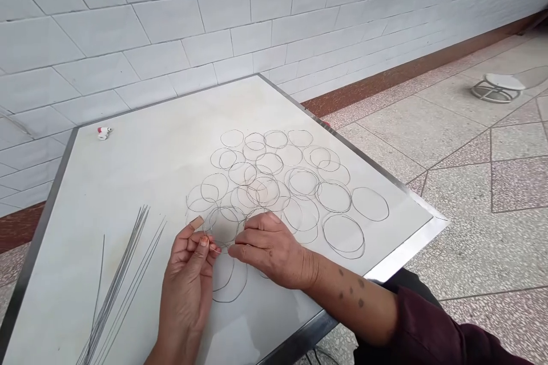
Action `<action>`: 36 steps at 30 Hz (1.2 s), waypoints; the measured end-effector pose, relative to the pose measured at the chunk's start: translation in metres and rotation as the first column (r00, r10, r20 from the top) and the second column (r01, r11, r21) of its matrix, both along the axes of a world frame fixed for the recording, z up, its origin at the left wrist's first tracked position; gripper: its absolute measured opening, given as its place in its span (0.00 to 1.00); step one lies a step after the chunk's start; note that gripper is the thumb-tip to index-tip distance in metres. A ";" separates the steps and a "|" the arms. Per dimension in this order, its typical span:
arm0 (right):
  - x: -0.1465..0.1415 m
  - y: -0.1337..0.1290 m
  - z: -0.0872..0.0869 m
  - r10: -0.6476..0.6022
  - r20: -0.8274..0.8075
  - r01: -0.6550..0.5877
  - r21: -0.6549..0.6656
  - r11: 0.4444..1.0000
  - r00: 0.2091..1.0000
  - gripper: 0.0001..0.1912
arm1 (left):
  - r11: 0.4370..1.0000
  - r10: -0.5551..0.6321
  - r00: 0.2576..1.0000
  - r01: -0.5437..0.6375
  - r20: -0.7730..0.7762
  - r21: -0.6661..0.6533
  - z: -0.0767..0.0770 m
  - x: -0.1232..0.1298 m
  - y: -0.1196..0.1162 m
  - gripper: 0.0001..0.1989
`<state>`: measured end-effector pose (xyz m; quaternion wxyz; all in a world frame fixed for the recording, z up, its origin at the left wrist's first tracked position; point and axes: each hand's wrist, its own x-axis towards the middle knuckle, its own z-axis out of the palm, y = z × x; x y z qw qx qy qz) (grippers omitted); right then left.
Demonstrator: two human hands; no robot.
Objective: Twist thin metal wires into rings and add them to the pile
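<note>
My left hand (186, 291) and my right hand (269, 251) meet low on a white metal-edged table top (141, 165). Between their fingertips they pinch a thin wire ring (225, 226). A strip of tan tape wraps one left finger (197, 222). Several more wire rings (265, 182) lie overlapping across the middle of the table, some partly hidden beneath my hands. To the left of my left hand lies a fanned bundle of straight thin wires (115, 291).
A small red and white object (104, 133) lies near the table's far left corner. White tiles cover the wall behind, and speckled stone tiles cover the floor to the right. A round white-topped wire stand (499, 88) rests on that floor.
</note>
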<state>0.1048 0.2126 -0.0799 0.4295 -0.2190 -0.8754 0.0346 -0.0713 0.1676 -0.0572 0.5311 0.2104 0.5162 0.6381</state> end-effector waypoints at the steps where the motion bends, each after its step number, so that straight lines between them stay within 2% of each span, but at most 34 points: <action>1: 0.000 0.000 0.000 0.009 0.005 -0.009 0.002 1.000 1.000 0.10 | 1.000 -0.004 1.000 0.004 0.003 -0.007 -0.001 0.000 0.000 0.19; 6: 0.001 0.001 0.000 0.022 0.077 -0.021 -0.012 1.000 0.997 0.11 | 0.998 -0.008 0.999 0.011 0.053 -0.062 -0.001 0.000 0.001 0.18; 9: 0.001 0.002 0.000 0.022 0.066 -0.022 0.000 1.000 0.998 0.11 | 0.995 -0.009 0.996 0.018 0.093 -0.095 0.001 0.000 0.001 0.18; 13: 0.002 0.002 -0.001 0.022 0.044 -0.023 0.014 1.000 0.999 0.10 | 0.995 -0.004 0.993 0.015 0.118 -0.099 0.002 0.000 0.001 0.17; 18: 0.002 0.001 -0.002 0.018 0.094 -0.019 0.011 1.000 0.995 0.11 | 0.993 0.021 0.992 -0.007 0.123 -0.114 0.001 0.000 0.001 0.16; 21: 0.002 0.001 0.000 0.055 0.107 -0.057 0.011 0.998 0.993 0.08 | 0.992 0.039 0.990 -0.021 0.138 -0.125 0.002 0.000 0.002 0.16; 23: 0.004 0.002 0.003 0.107 0.040 -0.107 -0.001 0.994 0.994 0.06 | 0.991 0.044 0.989 -0.024 0.144 -0.132 0.003 0.001 0.002 0.17; 25: 0.008 0.005 0.007 0.099 -0.103 -0.105 -0.056 0.993 0.990 0.15 | 0.991 0.026 0.989 -0.006 0.144 -0.135 0.005 0.002 0.001 0.18; 26: 0.010 0.007 0.008 0.050 -0.174 -0.070 -0.111 0.991 0.983 0.17 | 0.991 0.009 0.990 0.010 0.140 -0.134 0.006 0.002 0.001 0.19; 29: 0.014 0.013 0.010 -0.139 -0.248 0.049 -0.337 0.940 0.959 0.15 | 0.988 -0.063 0.990 0.080 0.125 -0.134 0.008 0.004 -0.001 0.22; 32: 0.015 0.016 0.007 -0.103 -0.229 -0.011 -0.447 0.895 0.968 0.14 | 0.976 -0.143 0.981 0.161 0.131 -0.144 0.010 0.004 -0.003 0.24; 36: 0.011 0.016 0.000 -0.057 -0.244 -0.062 -0.453 0.889 0.968 0.12 | 0.960 -0.218 0.964 0.240 0.151 -0.146 0.010 0.004 -0.005 0.24</action>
